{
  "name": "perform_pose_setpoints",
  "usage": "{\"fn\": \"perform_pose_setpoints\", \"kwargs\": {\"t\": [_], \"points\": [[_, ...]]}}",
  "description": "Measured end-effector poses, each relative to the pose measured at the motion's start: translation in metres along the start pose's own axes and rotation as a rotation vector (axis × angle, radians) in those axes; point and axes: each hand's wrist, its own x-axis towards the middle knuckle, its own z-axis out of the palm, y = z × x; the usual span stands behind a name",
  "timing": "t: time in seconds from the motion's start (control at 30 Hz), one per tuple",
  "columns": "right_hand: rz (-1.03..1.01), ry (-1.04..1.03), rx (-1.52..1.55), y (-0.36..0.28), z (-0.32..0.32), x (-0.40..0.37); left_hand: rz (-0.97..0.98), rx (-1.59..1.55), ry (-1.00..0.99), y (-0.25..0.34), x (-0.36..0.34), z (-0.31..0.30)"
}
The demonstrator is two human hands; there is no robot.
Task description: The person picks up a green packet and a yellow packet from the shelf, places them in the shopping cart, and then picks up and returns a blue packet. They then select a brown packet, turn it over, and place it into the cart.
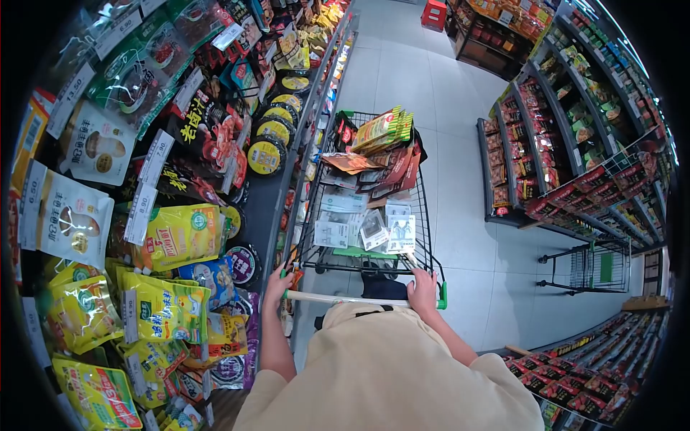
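A wire shopping cart (pixel 425 241) with green corner pieces stands in front of me. My left hand (pixel 276 286) is closed around the left end of its handle (pixel 345 297). Near the right green corner, my right hand (pixel 422 289) is closed on the same handle, with thin pale sticks showing just beyond its fingers. Several pale packets with printed pictures (pixel 374 230) lie in the near part of the cart. Beyond them are reddish-brown pouches (pixel 397 172) and a stack of yellow-green packets (pixel 381 131).
Close on my left runs a shelf packed with yellow seasoning bags (pixel 181 235), round yellow-lidded tubs (pixel 266 156) and price tags. A tiled aisle floor (pixel 453 151) stretches ahead. Right are stocked racks (pixel 535 129) and another cart (pixel 593 266); a red box (pixel 433 14) stands far ahead.
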Motion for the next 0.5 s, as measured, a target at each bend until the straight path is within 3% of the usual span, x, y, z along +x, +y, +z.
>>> {"fn": "perform_pose_setpoints", "kwargs": {"t": [0.1, 0.4, 0.5], "points": [[-0.007, -0.035, 0.02, 0.006, -0.004, -0.002, -0.012, 0.119, 0.016, 0.005, -0.012, 0.002], [-0.018, -0.099, 0.003, 0.007, -0.014, -0.001, 0.019, 0.042, 0.049, -0.024, -0.012, 0.003], [-0.011, -0.072, 0.005, 0.004, -0.012, 0.002, -0.014, -0.197, 0.014, -0.021, -0.011, 0.003]]}}
